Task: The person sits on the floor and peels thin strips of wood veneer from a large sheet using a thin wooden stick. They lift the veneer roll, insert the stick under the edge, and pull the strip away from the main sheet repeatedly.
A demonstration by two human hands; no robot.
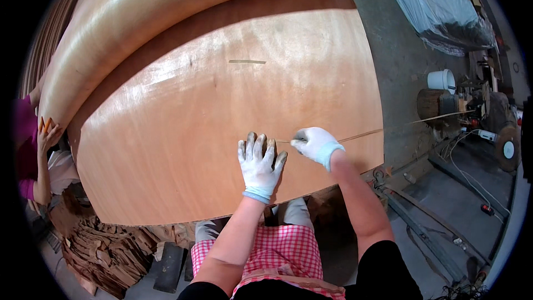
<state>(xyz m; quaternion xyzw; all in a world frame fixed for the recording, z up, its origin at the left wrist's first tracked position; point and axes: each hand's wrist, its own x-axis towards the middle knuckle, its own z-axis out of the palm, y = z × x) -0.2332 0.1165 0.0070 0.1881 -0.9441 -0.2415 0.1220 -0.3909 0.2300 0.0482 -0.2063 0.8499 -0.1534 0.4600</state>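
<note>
A broad, thin sheet of wood veneer lies before me. My left hand, in a white glove with dirty fingertips, presses flat on it, fingers spread. Just to its right, my right hand, also gloved, pinches a long, narrow brown strip of what looks like tape. One end of this strip reaches my left fingers. The other runs rightward past the sheet's edge toward a stand. A short piece of similar strip lies farther back on the sheet.
A large roll of veneer curves across the back. At the left edge, another person's hand touches it. Torn veneer scraps pile up at lower left. On the right are a white bucket, a wood block, cables and metal bars.
</note>
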